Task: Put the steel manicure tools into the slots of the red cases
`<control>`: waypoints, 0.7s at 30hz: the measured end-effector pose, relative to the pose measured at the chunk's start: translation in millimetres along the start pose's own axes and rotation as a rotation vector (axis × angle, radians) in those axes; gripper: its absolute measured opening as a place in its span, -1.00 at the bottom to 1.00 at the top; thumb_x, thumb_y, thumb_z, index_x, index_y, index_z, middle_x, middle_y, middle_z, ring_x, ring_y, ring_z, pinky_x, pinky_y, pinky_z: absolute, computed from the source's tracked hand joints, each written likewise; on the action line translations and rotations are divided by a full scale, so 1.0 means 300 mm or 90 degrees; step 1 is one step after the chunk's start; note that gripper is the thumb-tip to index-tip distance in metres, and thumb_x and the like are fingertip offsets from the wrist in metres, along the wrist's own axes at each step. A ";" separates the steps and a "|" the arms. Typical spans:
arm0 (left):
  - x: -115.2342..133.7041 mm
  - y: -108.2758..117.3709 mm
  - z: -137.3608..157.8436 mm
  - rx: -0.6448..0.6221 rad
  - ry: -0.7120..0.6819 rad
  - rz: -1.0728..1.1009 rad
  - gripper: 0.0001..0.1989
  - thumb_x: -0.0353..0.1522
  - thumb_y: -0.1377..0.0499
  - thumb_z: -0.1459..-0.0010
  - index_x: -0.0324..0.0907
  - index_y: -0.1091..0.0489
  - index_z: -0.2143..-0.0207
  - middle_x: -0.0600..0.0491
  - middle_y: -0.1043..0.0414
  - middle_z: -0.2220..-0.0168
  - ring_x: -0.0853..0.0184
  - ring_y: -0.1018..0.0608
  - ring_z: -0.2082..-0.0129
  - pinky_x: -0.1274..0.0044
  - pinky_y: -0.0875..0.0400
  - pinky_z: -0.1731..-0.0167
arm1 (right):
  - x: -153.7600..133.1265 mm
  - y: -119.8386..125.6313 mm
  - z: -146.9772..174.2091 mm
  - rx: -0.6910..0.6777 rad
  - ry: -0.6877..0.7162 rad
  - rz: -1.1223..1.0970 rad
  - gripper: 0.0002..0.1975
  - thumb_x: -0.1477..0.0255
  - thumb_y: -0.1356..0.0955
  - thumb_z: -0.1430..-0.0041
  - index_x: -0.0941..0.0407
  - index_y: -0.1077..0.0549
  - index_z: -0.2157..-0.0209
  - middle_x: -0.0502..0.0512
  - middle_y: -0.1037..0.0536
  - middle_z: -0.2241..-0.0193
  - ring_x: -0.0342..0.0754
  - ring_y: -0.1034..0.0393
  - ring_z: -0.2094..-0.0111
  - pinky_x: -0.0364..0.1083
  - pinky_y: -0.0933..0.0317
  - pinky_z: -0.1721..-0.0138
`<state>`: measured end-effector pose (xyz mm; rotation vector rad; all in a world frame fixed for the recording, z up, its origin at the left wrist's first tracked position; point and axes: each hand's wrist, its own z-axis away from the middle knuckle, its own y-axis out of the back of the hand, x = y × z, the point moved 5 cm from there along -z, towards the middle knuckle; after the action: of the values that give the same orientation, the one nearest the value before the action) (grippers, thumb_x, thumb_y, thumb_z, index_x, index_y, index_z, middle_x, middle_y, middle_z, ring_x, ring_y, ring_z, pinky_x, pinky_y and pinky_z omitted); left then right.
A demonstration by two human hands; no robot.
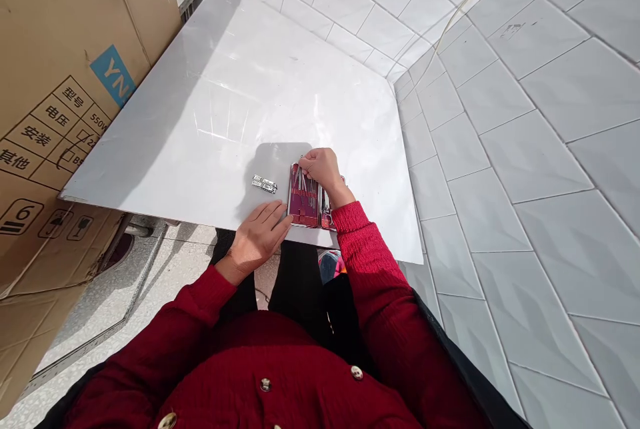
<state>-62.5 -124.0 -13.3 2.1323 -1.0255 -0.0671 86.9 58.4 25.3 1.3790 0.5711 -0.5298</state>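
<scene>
An open manicure case with a dark red lining lies near the front edge of the white tabletop. Slim metal tools sit under its strap, and scissors show in the right half. My right hand is over the top of the case, thumb and fingers pinched together at the upper ends of the tools; what they grip is hidden. My left hand rests with fingers stretched out at the case's lower left edge. Left of the case, apart from both hands, lie shiny nail clippers.
A large cardboard box stands along the left side of the white tabletop. Tiled walls close off the right and the back. A thin cable runs down the corner.
</scene>
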 end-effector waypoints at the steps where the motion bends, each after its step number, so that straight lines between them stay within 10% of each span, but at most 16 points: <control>1: 0.000 0.001 0.000 0.003 -0.004 -0.001 -0.77 -0.46 -0.15 -0.38 -0.22 -0.51 -0.03 -0.20 -0.57 -0.08 0.11 -0.55 -0.19 0.21 -0.52 -0.17 | -0.011 0.006 -0.008 0.005 0.015 0.000 -0.81 0.47 -0.33 0.00 0.10 -0.37 0.65 -0.08 -0.37 0.72 -0.17 -0.25 0.63 -0.18 -0.10 0.52; 13: 0.003 0.001 0.004 0.006 -0.023 -0.010 -0.75 -0.48 -0.17 -0.35 -0.25 -0.48 -0.05 -0.22 -0.57 -0.07 0.09 -0.56 -0.19 0.20 -0.53 -0.18 | -0.271 -0.118 -0.027 -0.096 0.179 0.262 -0.89 0.50 -0.37 -0.05 0.12 -0.44 0.53 0.00 -0.47 0.54 -0.11 -0.24 0.47 -0.10 -0.07 0.40; 21: -0.001 -0.003 0.008 -0.010 -0.008 0.008 -0.74 -0.47 -0.15 -0.36 -0.23 -0.49 -0.06 -0.21 -0.56 -0.09 0.11 -0.53 -0.22 0.21 -0.50 -0.21 | -0.249 -0.124 0.013 -0.087 0.181 0.247 -0.84 0.37 -0.35 -0.27 0.12 -0.57 0.30 0.03 -0.60 0.41 -0.08 -0.38 0.37 -0.11 -0.12 0.30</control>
<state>-63.0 -124.8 -15.8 2.1137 -1.0415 -0.0830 6.5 51.3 46.9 1.3979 0.5386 0.0187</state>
